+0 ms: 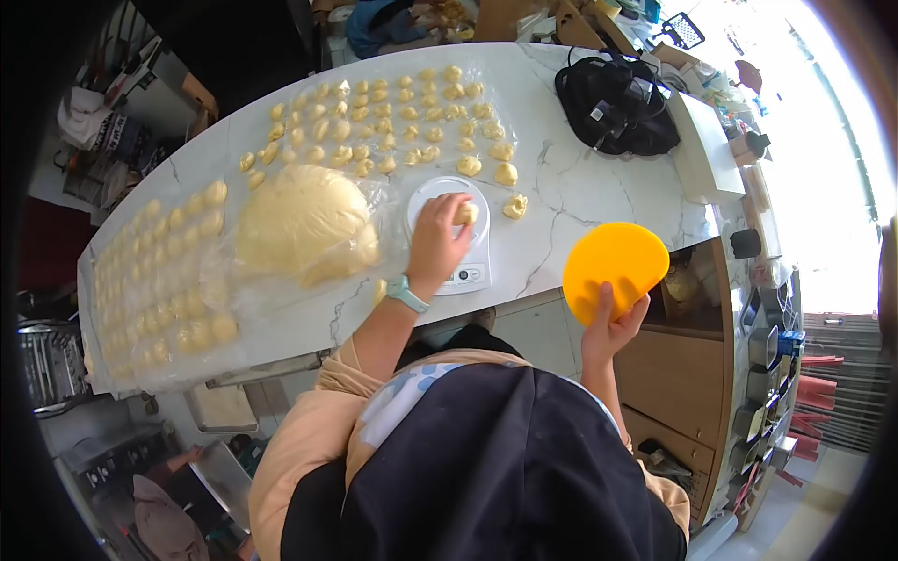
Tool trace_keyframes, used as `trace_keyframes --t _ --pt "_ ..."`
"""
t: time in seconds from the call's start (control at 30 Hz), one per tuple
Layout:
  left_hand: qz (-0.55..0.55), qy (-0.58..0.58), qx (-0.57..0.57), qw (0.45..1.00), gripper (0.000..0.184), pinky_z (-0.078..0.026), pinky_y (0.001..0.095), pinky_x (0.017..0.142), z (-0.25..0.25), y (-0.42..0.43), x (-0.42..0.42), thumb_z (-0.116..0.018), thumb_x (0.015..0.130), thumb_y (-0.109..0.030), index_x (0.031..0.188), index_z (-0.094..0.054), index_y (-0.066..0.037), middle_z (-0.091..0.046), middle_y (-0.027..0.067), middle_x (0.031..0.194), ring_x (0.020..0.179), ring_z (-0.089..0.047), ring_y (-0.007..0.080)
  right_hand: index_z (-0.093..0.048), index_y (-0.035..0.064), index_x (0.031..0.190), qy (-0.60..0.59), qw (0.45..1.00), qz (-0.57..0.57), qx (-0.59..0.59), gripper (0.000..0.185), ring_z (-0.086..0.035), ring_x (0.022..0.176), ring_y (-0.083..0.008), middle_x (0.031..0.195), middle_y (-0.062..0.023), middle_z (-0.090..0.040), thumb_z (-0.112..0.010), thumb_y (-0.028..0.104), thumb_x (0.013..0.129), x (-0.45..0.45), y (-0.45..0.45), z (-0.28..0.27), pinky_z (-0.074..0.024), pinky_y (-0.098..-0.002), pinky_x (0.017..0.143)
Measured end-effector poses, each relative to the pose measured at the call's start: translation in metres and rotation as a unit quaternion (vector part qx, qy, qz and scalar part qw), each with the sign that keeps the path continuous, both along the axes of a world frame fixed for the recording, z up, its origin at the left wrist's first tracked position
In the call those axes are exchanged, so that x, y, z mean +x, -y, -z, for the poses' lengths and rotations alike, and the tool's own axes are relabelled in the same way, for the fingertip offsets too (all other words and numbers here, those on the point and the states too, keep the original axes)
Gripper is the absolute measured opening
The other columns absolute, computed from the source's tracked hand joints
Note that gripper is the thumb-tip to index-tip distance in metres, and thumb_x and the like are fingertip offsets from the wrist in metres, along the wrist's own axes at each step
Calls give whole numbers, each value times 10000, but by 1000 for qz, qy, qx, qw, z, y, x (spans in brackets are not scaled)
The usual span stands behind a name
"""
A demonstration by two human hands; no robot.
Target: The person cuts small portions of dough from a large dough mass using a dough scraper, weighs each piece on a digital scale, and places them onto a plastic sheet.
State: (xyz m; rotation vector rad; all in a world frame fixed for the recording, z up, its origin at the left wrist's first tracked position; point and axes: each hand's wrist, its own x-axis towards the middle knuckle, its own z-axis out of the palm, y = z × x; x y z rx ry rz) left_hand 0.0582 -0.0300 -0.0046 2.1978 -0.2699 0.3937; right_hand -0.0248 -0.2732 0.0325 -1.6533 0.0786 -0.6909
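My left hand (441, 234) is over the round plate of a white kitchen scale (474, 252), its fingers closed around a small piece of dough (465, 214). In my right hand (613, 327) is a yellow half-round scraper (613, 266), held up off the table's front edge, thumb on its face. A large mound of dough (304, 220) sits left of the scale, partly under clear plastic. Small dough pieces (383, 123) lie in rows behind it. One loose dough piece (514, 206) rests right of the scale.
Plastic-covered dough balls (164, 271) fill the left end of the marble table (552, 131). A black bag (617, 103) and a white box (703, 150) stand at the back right. Another person in blue (383, 26) is beyond the table; someone else's arm shows at lower left.
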Motion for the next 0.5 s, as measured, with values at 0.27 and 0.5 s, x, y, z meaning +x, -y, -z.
trace_keyframes --t 0.27,0.5 --pt "-192 45 2 980 400 -472 364 728 46 -45 -118 -826 649 -150 959 -603 -28 -624 111 973 827 -569 272 -461 14 1113 -25 975 -196 -98 265 -648 730 -188 904 -118 -645 -593 92 897 32 -45 -4 -532 -310 632" --pt "-286 -18 25 958 193 -462 377 706 62 -75 -158 -767 690 -143 808 -644 -52 -647 78 802 779 -598 288 -414 56 1138 -114 741 -560 -353 312 -605 692 -410 816 -198 -629 -526 181 875 41 -166 2 -485 -480 596"
